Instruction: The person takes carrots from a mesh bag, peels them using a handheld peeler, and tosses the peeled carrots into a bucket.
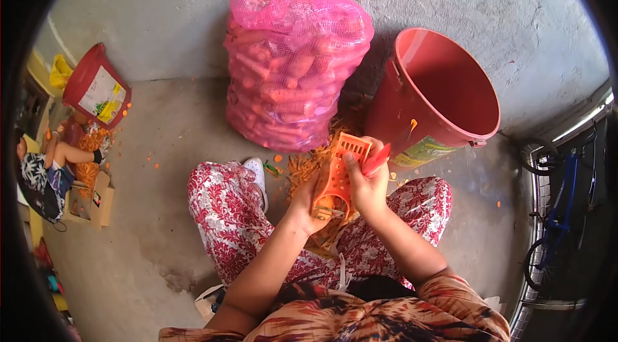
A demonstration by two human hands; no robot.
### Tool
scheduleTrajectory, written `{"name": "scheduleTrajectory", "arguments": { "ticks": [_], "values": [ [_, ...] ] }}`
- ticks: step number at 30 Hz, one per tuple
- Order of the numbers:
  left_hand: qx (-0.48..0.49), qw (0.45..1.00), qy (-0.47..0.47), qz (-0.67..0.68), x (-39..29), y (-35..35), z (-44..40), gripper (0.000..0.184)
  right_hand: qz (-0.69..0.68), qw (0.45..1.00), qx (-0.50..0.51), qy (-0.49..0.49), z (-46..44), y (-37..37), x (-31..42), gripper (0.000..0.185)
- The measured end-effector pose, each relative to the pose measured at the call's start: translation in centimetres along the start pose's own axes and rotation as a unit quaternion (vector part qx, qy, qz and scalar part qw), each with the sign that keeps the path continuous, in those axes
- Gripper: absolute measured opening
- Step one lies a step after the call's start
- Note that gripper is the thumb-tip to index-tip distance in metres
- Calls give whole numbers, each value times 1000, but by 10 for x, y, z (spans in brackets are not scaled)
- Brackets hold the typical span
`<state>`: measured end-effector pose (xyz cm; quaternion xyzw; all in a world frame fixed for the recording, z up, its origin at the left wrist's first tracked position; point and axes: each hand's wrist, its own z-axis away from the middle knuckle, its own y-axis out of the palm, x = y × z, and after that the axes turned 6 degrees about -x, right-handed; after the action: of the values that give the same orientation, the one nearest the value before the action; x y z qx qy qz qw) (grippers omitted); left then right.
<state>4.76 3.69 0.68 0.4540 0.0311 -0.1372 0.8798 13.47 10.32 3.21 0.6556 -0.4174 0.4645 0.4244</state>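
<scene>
An orange plastic grater (341,171), with slots at its upper end and round holes lower down, is held tilted above my lap. My left hand (304,208) is closed around its lower left side, the fingers partly hidden behind it. A rounded orange carrot piece (328,202) shows at the grater's lower end. My right hand (368,191) grips the upper right side, thumb on its face. A red-handled tool (376,160) is also in that hand; its working end is hidden. Orange carrot peelings (302,171) lie on the floor between my legs.
A pink mesh sack (296,65) full of carrots stands by the wall. Right of it leans a large red bucket (393,101). At left are another red bucket (96,88), a seated person's leg (74,154) and a cardboard box (100,200). A blue bicycle (565,194) stands at right.
</scene>
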Motion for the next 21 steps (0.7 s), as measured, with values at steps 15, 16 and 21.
{"name": "scheduleTrajectory", "arguments": {
  "ticks": [15,16,21],
  "values": [
    [28,999,11,-24,9,-11,-13,39,118,993,7,-4,1,-6,-4,25],
    [50,998,14,-44,8,-15,-14,40,121,993,7,0,0,-6,-3,24],
    [42,994,30,-101,8,-20,-15,46,73,996,-58,-2,-20,-6,-14,13]
  ]
}}
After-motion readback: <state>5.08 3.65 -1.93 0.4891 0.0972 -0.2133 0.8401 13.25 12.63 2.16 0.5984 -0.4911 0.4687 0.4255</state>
